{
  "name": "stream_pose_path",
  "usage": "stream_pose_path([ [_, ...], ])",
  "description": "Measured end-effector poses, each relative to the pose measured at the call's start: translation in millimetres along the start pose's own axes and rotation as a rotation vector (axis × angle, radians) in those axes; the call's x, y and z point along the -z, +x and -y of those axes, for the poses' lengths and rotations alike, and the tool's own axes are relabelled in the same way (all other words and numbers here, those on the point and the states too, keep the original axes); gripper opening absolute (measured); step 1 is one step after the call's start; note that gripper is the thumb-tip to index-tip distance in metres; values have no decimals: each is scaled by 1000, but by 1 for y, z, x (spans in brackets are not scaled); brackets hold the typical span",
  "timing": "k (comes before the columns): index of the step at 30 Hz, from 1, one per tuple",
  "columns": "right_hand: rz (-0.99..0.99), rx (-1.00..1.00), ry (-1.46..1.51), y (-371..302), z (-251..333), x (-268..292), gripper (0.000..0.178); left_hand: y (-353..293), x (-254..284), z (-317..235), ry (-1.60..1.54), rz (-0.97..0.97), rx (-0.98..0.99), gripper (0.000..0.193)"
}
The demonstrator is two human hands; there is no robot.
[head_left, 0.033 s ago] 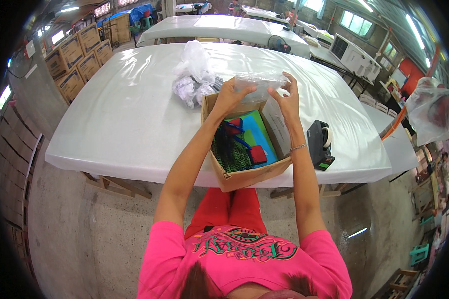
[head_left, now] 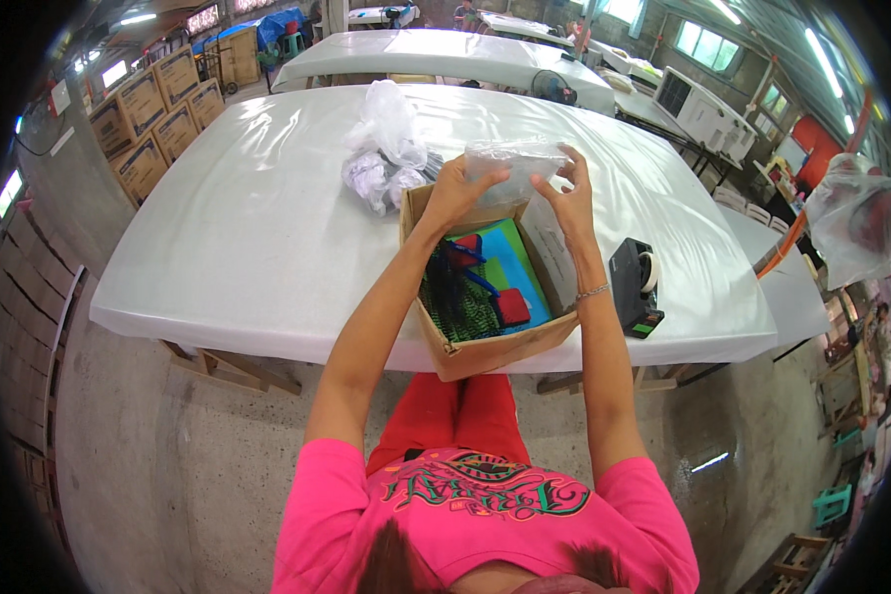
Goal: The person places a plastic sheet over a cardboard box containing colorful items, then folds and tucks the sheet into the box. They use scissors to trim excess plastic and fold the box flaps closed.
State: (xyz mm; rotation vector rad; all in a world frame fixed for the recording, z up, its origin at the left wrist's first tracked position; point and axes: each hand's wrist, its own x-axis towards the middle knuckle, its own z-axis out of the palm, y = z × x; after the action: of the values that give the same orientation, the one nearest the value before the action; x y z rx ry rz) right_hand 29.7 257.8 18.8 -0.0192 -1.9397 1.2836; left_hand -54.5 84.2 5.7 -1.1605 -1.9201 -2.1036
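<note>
A clear plastic bag (head_left: 513, 163) is stretched between my two hands, above the far end of an open cardboard box (head_left: 465, 354). My left hand (head_left: 455, 190) pinches its left side; my right hand (head_left: 570, 193) grips its right side with thumb and fingers. Inside the box lie red pieces (head_left: 511, 307) with blue strips, a green and black mesh-like bundle (head_left: 465, 315), and flat blue and green sheets (head_left: 521, 265). Just left of my left hand sits a heap of clear plastic bags (head_left: 386, 148) with whitish contents. A black tape dispenser (head_left: 632, 289) stands right of the box.
The box rests at the near edge of a table under a white plastic cover (head_left: 238, 238). Stacked cartons (head_left: 158, 109) stand at the far left. A black fan (head_left: 552, 87) is behind the table, and a clear plastic bag hangs (head_left: 856, 223) at the right.
The plastic bag between my hands has shifted very slightly. Both hands and the box stay almost where they were.
</note>
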Motion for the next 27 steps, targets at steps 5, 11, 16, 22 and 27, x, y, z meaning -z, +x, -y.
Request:
stream_pose_path([
  [5, 8, 81, -211, 5, -17, 3, 62, -2, -1, -7, -110, 61, 86, 33],
  [11, 106, 167, -181, 3, -13, 4, 45, -4, 3, -11, -134, 83, 108, 31],
  [16, 213, -56, 92, -1, -3, 4, 39, -2, 2, -7, -196, 70, 125, 31],
  [22, 256, -114, 140, -3, 5, 4, 48, 0, 4, -9, -314, 109, 184, 34],
  [27, 384, -159, 139, -5, 9, 8, 55, 0, 3, -12, -388, 176, 246, 38],
])
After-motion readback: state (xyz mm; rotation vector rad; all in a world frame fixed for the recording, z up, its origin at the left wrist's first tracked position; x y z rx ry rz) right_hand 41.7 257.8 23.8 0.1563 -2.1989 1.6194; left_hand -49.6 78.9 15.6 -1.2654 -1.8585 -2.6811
